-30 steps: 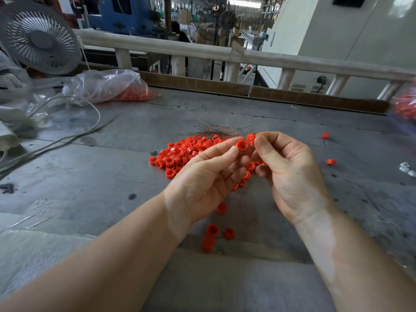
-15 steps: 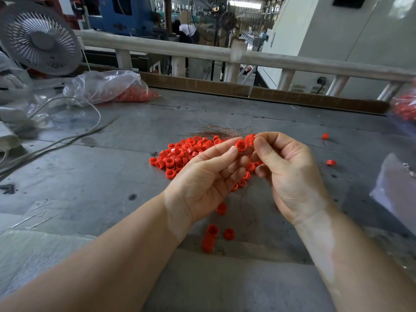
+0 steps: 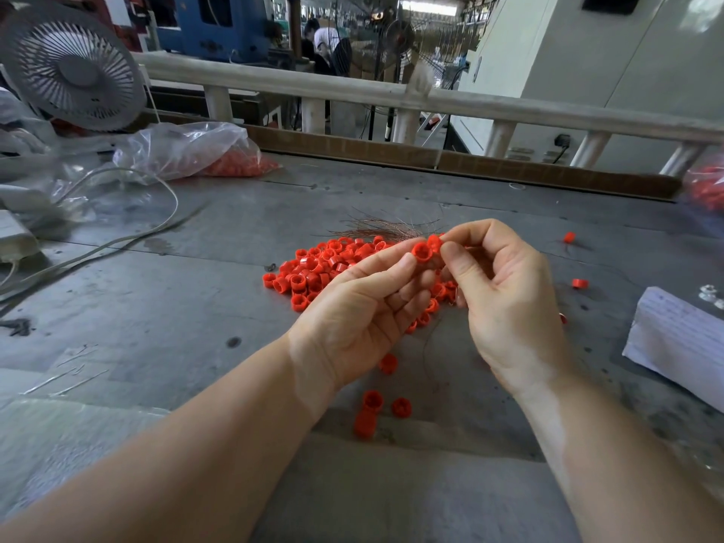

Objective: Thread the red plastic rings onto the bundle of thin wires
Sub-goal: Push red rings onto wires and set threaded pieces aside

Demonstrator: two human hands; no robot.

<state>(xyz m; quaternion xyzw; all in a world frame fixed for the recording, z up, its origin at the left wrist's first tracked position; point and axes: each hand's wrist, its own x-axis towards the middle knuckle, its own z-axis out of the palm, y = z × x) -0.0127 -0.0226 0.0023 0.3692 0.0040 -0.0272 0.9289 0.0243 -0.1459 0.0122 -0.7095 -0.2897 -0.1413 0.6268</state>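
Hands (image 3: 431, 291) pinch red rings (image 3: 427, 248) above loose pile (image 3: 325, 268); fan (image 3: 70, 64), bag (image 3: 188, 150), paper (image 3: 681, 339) lie around.

The hands hide part of the ring pile (image 3: 325, 268) – the paper (image 3: 681, 342) is cut off at the right edge.

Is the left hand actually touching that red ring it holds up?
Touching. The head view shows the left hand pinching the red ring at its fingertips, no gap visible.
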